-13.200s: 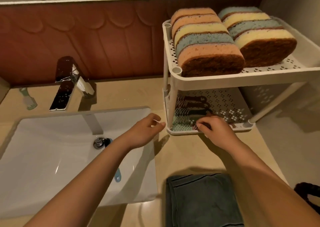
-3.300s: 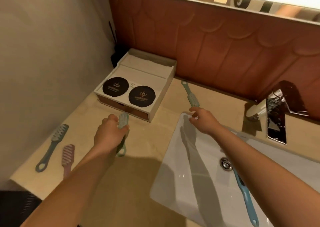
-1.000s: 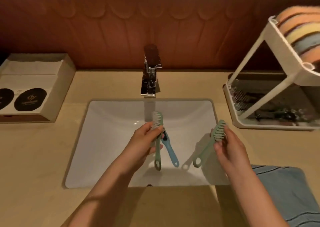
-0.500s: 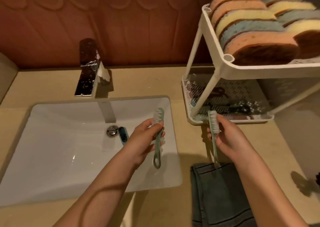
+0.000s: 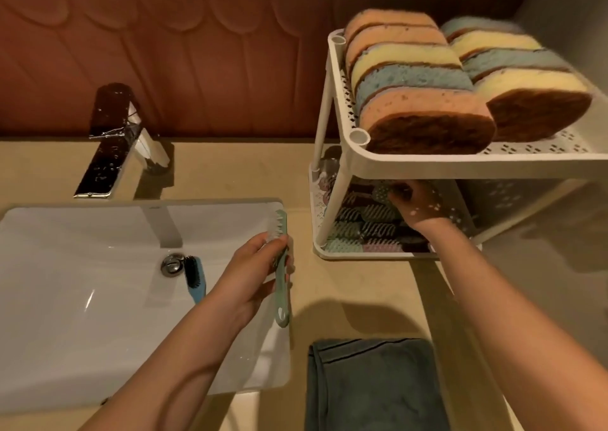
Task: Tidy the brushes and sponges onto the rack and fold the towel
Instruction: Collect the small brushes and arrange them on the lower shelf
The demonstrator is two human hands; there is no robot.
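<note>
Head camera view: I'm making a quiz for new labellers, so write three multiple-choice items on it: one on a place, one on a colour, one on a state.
1. Where is the blue brush?
A on the towel
B in the sink beside the drain
C among the sponges

2. What colour is the held brush in the left hand?
A pink
B black
C green

3. What is the right hand doing?
A reaching into the lower rack shelf
B lying flat on the towel
C gripping the faucet

Key: B, it lies on the white basin by the drain; C, its handle and head are pale green; A, the hand is under the top shelf, over the stored brushes.
</note>
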